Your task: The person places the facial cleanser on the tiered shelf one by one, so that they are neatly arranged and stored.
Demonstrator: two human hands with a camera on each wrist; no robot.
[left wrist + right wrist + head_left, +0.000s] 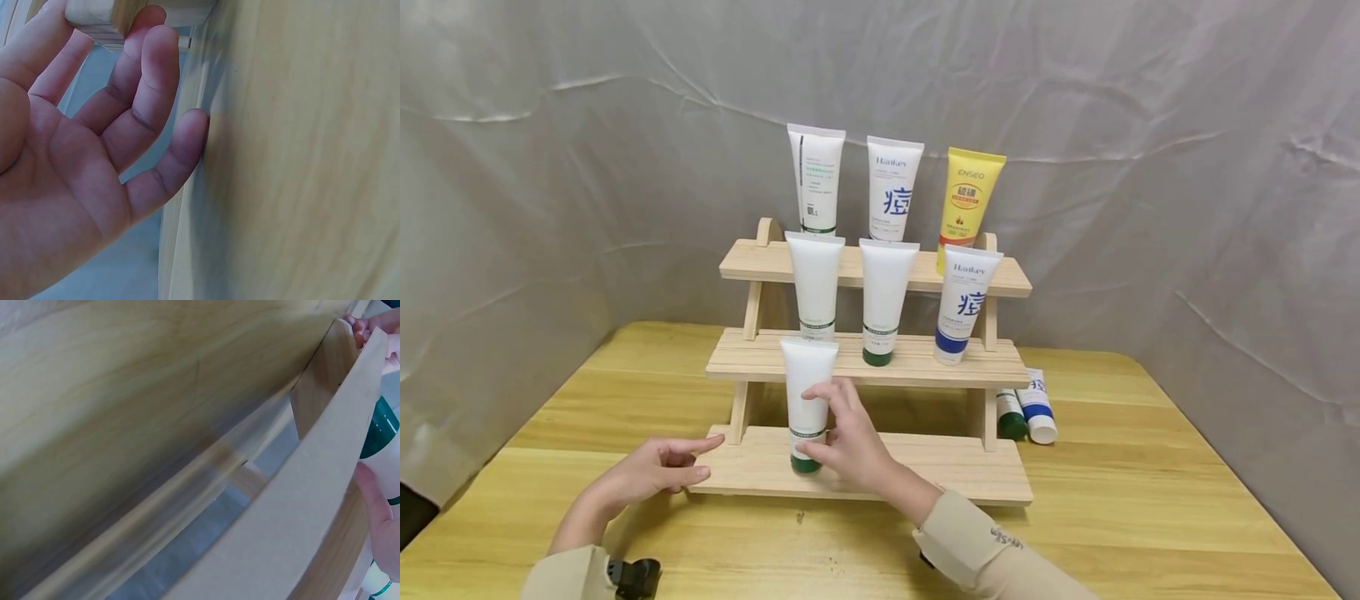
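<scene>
On the left part of the bottom step of a three-step wooden rack (917,471) stands a white squeeze tube (808,367), its green cap down. My right hand (857,437) pinches this tube between thumb and fingers. At the right edge of the right wrist view, the green cap (379,430) shows above the thumb (375,500). My left hand (651,468) is at the left end of the bottom step, its fingertips against the wood. The left wrist view shows that hand's palm (81,169) with fingers loosely bent by the rack's end (94,15).
Two white tubes (882,292) with green caps and a blue-and-white tube (964,304) stand on the middle step. On top are two white tubes (891,187) and a yellow one (966,200). Behind the rack's right side, two tubes (1039,404) lie on the table (1120,500).
</scene>
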